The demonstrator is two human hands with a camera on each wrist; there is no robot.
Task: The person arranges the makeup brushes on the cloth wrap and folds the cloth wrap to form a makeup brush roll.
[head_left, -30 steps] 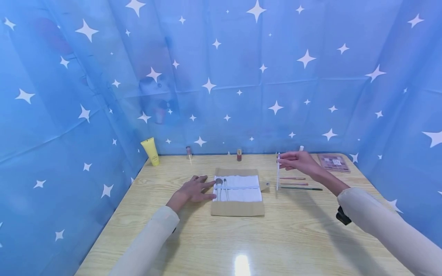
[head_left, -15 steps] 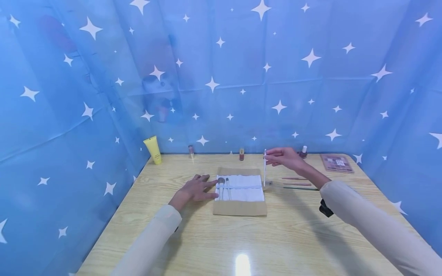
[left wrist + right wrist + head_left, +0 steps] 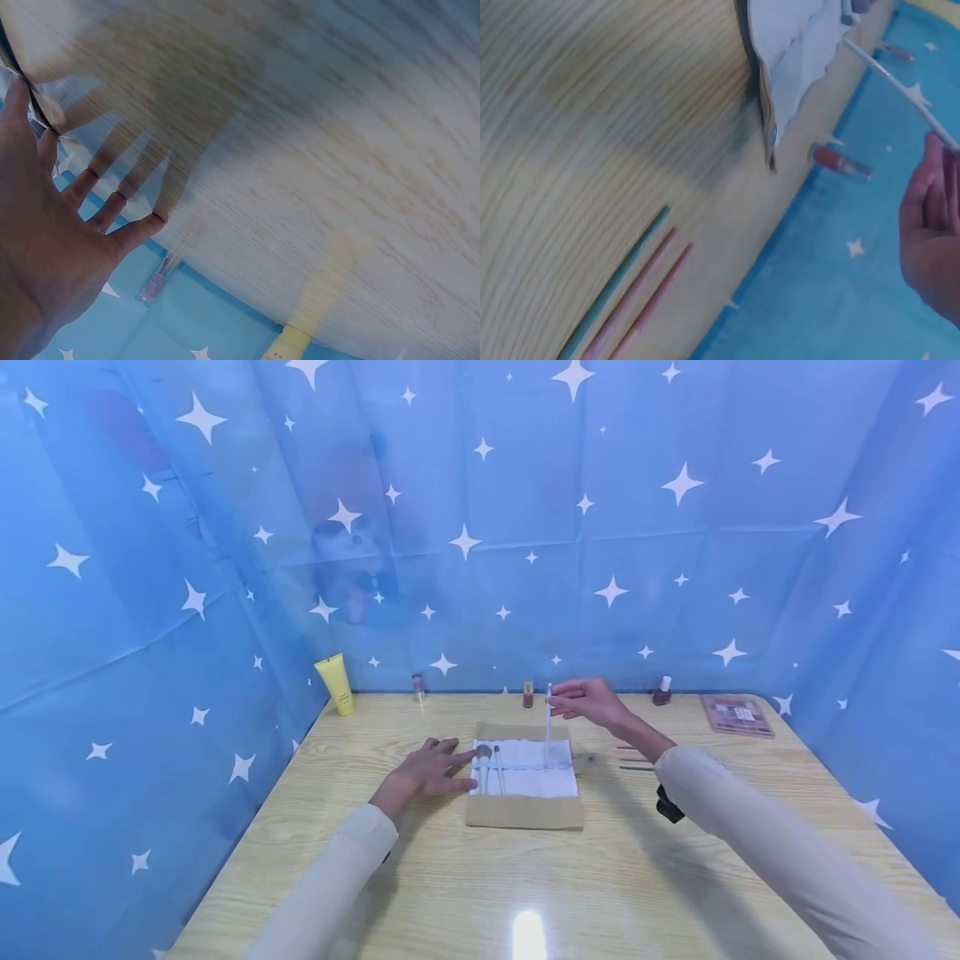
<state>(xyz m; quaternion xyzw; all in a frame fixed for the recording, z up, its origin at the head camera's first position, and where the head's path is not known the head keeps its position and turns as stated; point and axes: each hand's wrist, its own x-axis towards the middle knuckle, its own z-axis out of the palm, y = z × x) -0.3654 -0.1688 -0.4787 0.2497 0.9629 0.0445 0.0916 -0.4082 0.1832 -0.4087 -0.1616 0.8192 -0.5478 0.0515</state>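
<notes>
My left hand (image 3: 429,770) lies with fingers spread at the left edge of an unrolled beige brush roll (image 3: 525,812), fingertips touching it; the left wrist view shows that hand (image 3: 56,232) with its fingers extended. Two makeup brushes sit side by side in the roll's white lining: a fluffy one (image 3: 483,768) and a thinner one (image 3: 499,772). Between thumb and fingers, my right hand (image 3: 588,702) pinches the top of a slim white makeup brush (image 3: 548,718). It hangs nearly upright over the lining's right part; whether its lower end touches is unclear. Its head is not distinguishable.
Right of the roll's strap (image 3: 583,762) lie a green pencil-like stick (image 3: 615,281) and two pink ones (image 3: 634,292). Along the back stand a yellow tube (image 3: 335,685), a small tube (image 3: 418,687), a red bottle (image 3: 528,695) and a dark polish bottle (image 3: 662,692). A palette (image 3: 738,716) lies far right.
My right hand has moved left with the white brush, from beside the roll to over its lining. The left hand stays at the roll's edge. The view has shifted slightly.
</notes>
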